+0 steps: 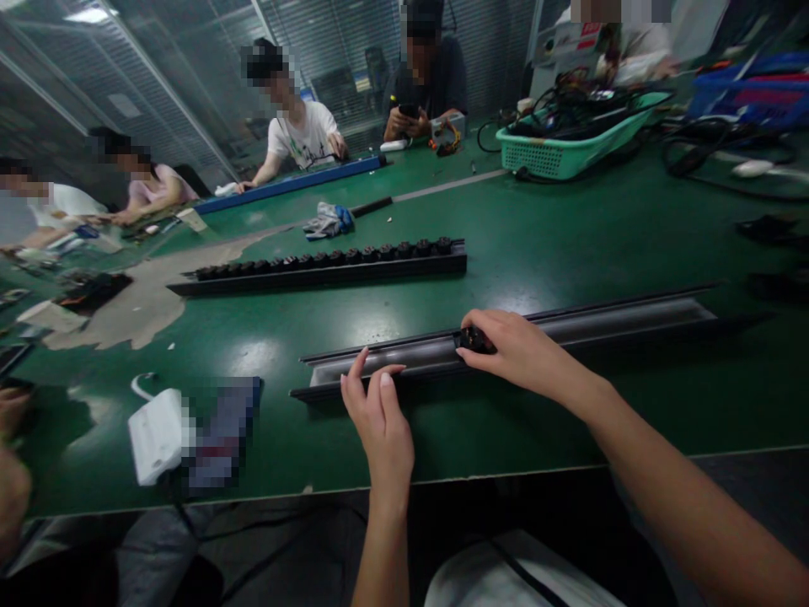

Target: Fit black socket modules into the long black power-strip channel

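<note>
A long black metal channel point(607, 327) lies on the green table in front of me, its trough facing up. My right hand point(506, 344) grips a small black round part point(474, 339) between thumb and fingers, at about the middle of the trough. This part looks like a socket module; its lower side is hidden. Near the channel's left end, my left hand point(381, 410) has its fingers apart and holds nothing. Its fingertips reach over the near wall of the channel. Farther back lies a second black channel point(341, 275) with a row of several similar black round parts in it.
A green basket point(556, 157) full of cables stands at the back right, beside a blue bin point(746, 97). Grey gloves point(329, 221) lie behind the second channel. A white device point(157, 437) sits near the front left edge. Several people sit around the table point(278, 455).
</note>
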Demonstrator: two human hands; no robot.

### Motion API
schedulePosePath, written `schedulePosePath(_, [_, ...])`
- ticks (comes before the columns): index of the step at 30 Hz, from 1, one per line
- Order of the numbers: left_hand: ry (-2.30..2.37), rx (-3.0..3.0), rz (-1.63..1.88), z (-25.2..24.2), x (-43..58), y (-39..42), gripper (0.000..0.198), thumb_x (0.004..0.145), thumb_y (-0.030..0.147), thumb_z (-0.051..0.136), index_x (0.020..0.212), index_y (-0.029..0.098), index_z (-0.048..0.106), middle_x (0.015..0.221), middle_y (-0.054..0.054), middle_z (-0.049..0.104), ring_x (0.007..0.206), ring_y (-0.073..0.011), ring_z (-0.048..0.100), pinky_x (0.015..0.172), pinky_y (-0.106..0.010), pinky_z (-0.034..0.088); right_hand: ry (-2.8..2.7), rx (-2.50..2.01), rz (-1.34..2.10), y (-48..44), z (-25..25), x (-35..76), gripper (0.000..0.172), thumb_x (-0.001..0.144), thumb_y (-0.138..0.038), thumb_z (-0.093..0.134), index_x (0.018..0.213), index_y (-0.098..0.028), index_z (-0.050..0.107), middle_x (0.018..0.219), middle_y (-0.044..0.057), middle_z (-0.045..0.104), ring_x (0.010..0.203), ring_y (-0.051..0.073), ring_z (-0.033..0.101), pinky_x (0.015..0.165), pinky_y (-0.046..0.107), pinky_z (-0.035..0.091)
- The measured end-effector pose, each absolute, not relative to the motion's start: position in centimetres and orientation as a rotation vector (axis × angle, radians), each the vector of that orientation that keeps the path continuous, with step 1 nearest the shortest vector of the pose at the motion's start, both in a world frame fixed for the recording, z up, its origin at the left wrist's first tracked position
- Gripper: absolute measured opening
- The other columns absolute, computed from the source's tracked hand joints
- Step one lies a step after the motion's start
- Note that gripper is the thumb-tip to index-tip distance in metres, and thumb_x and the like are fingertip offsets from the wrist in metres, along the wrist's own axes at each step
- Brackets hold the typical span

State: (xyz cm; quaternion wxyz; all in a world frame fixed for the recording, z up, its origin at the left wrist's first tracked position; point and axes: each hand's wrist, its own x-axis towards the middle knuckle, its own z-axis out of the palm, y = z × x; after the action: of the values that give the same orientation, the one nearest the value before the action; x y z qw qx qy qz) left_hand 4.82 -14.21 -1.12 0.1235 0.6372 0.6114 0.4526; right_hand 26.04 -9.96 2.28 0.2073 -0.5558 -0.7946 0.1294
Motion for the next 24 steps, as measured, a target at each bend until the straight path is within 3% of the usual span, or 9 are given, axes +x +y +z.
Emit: schedulePosePath(24, [1.794,1.882,1.326,-1.3,4.9,-14.1,0.041,0.102,0.033,0.029,0.102,0.023,0.068,0.14,-0.006,0.047,0.137,-0.0195,0.037,0.122,-0.045,0.011,-2.127,-1.584,0.434,-10.5,1.9,29.5,0.022,0.087,-0.037,0.055,0.101,-0.02,0.057,0.093,0.006,0.063,0.082,0.019,0.057,0.072,0.031,0.042])
